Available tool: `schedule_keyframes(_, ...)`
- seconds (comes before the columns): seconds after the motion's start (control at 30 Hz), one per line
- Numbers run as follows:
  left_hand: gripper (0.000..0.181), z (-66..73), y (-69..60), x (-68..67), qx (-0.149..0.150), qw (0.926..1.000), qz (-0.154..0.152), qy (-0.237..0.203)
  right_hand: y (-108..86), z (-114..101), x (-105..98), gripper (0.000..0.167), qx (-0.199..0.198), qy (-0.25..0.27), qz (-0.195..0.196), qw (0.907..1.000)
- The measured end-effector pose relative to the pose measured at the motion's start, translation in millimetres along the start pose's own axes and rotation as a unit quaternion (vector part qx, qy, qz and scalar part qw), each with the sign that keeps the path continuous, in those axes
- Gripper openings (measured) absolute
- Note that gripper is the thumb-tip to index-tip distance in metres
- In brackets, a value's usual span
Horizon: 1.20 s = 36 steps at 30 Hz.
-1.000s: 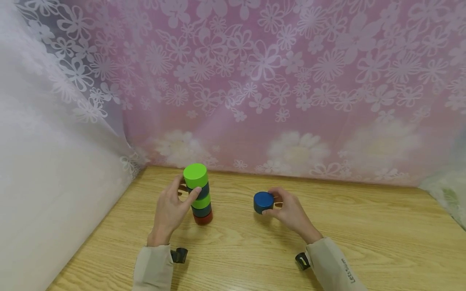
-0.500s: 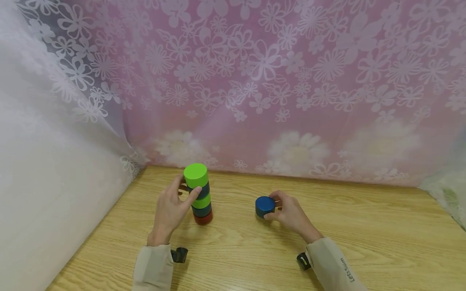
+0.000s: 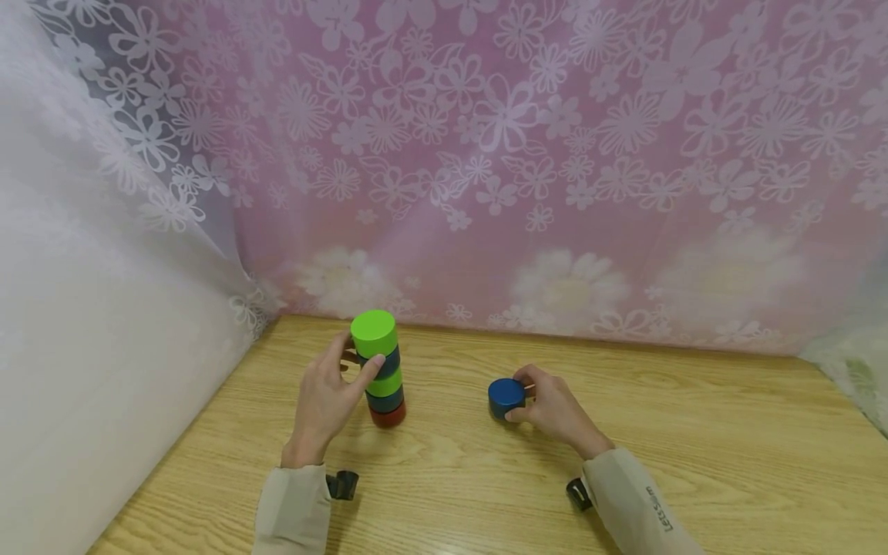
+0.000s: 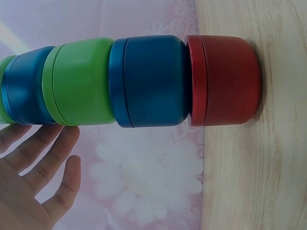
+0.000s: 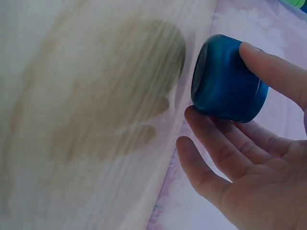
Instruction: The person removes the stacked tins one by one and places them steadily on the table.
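A column of small round lidded tins stands upright on the table, with a red tin (image 4: 228, 81) at its foot. Above that come a blue tin (image 4: 151, 81), a green tin (image 4: 79, 81), an upper blue tin (image 4: 31, 86) and a bright green tin (image 3: 375, 331) on top. My left hand (image 3: 324, 397) grips the column around the upper blue tin, thumb in front and fingers behind. To the right, my right hand (image 3: 553, 410) holds a separate blue tin (image 5: 232, 79) between thumb and fingers. That tin's base is just off the table in the right wrist view.
The wooden table (image 3: 444, 478) runs back to a pink flowered curtain (image 3: 444, 193). A white cloth (image 3: 104, 308) hangs along the left side. Table surface lies between the column and the separate tin. Black wrist mounts (image 3: 343, 486) sit at both cuffs.
My right hand has brought its blue tin slightly nearer to me, lower and a little to the right. The left hand and the column have stayed in place.
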<state>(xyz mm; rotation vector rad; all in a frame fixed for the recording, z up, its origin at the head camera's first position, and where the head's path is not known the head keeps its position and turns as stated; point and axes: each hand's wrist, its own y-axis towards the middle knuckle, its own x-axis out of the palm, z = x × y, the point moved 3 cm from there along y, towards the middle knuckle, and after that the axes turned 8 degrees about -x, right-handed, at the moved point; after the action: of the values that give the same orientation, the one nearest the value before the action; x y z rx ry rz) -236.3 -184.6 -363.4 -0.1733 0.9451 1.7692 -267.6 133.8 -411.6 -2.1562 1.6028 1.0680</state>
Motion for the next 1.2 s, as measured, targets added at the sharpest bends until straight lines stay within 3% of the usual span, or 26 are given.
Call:
schedule_keyframes(0.3,0.048,-0.3,-0.2,-0.5,0.001,1.0,0.0,-0.004,1.0,-0.8,2.7,0.046,0.005,0.009,-0.013,0.9999)
schedule_keyframes(0.67,0.047,0.4,-0.4,-1.2,0.0,1.0,-0.002,-0.004,2.4,-8.2,-3.2,0.06,0.009,0.002,-0.027,0.9996)
schedule_keyframes(1.2,0.048,1.2,-0.6,-0.8,-0.002,1.0,-0.006,-0.003,4.7,-26.2,-21.3,0.047,-0.022,0.035,0.02,0.9989)
